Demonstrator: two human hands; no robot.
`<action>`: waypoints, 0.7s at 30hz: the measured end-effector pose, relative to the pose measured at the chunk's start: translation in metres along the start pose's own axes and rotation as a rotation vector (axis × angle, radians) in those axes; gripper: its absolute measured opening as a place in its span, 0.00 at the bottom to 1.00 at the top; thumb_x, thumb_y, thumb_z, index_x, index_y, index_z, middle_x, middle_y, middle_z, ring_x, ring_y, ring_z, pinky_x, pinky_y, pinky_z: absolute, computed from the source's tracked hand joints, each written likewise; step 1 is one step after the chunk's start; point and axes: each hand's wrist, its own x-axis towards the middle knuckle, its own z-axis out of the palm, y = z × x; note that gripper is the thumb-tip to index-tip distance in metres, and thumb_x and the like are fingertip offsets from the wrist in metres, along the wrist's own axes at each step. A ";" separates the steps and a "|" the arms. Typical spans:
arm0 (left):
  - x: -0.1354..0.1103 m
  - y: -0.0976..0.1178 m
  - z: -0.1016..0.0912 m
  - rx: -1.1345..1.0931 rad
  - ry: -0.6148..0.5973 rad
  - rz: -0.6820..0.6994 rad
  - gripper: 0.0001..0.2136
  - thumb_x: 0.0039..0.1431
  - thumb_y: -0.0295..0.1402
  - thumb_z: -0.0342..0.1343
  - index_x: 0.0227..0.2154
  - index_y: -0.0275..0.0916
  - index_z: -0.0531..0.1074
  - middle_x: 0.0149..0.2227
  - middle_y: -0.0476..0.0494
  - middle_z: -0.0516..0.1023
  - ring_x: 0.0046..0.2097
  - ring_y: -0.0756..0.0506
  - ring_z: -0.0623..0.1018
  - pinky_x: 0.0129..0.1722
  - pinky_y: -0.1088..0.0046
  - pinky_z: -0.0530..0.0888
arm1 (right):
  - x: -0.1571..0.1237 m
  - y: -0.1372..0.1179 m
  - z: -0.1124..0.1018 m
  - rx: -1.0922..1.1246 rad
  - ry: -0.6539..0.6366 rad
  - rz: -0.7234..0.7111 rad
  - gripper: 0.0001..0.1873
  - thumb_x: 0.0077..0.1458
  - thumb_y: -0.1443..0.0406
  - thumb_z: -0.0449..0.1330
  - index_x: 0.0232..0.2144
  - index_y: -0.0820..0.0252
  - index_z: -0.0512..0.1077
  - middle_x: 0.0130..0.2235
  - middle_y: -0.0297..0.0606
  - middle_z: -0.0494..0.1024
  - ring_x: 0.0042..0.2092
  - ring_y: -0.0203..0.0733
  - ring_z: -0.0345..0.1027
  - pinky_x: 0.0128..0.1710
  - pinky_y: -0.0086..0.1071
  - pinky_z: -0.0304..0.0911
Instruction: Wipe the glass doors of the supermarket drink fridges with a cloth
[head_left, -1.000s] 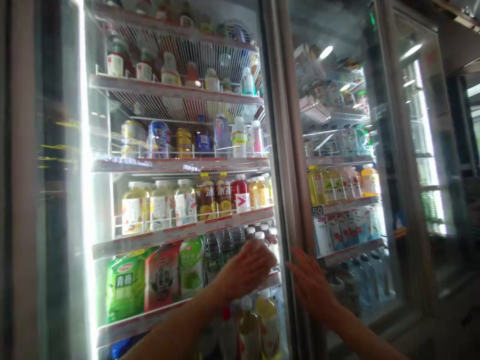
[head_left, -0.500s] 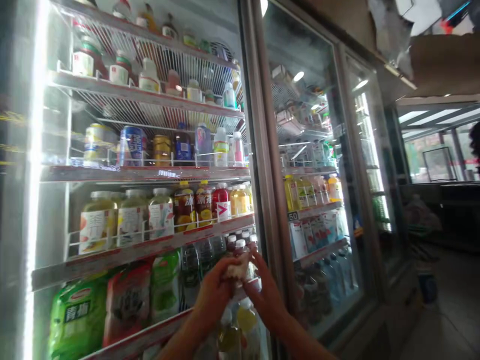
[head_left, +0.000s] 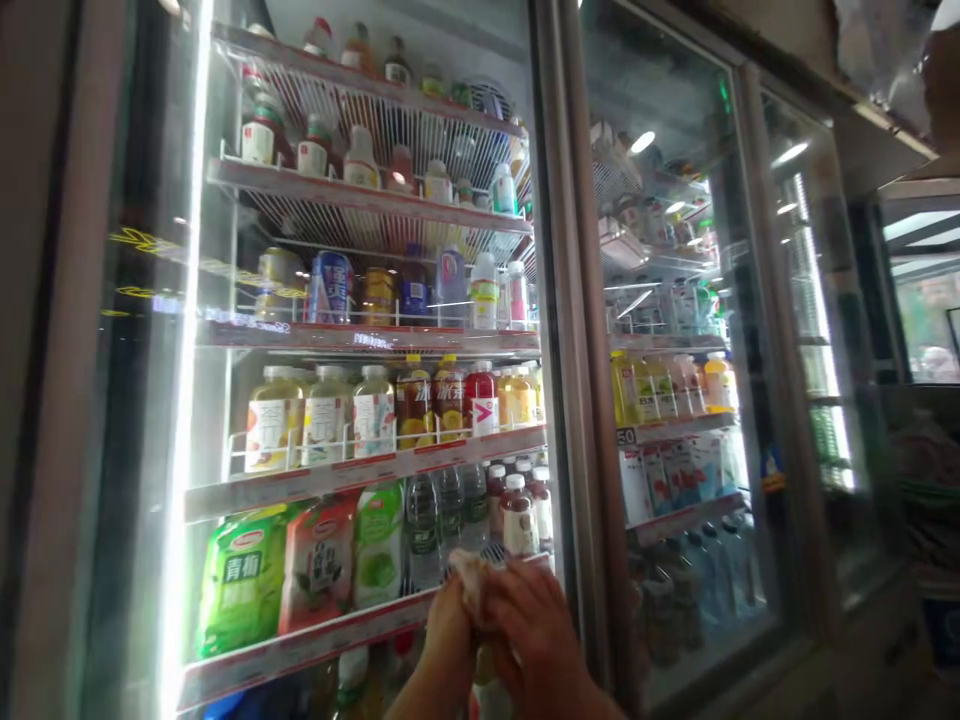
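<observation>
My two hands meet low in the view, in front of the glass door [head_left: 375,300] of a lit drinks cooler. My left hand [head_left: 444,640] is closed round a small pale crumpled wad [head_left: 469,572], perhaps a cloth or tissue. My right hand [head_left: 534,625] curls over the wad and over the left hand's fingers. Just behind the hands, inside the cooler, stand dark bottles with white caps [head_left: 517,515] and clear water bottles [head_left: 424,530] on a wire shelf.
Green and red drink pouches [head_left: 244,580] fill the left of that shelf. Juice bottles [head_left: 375,410] and cans [head_left: 330,288] stand on the shelves above. A metal door post [head_left: 574,400] separates this cooler from a second one [head_left: 675,400] on the right.
A second ago both hands lay flat and apart near the door post. They have come together round the pale wad and dropped lower in view.
</observation>
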 end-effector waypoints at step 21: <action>-0.012 0.046 -0.135 1.525 0.233 1.378 0.14 0.55 0.31 0.49 0.44 0.44 0.68 0.50 0.43 0.71 0.50 0.43 0.70 0.47 0.63 0.70 | 0.008 0.101 0.018 -0.286 0.275 0.019 0.33 0.57 0.76 0.42 0.63 0.51 0.44 0.58 0.41 0.64 0.60 0.45 0.55 0.55 0.45 0.59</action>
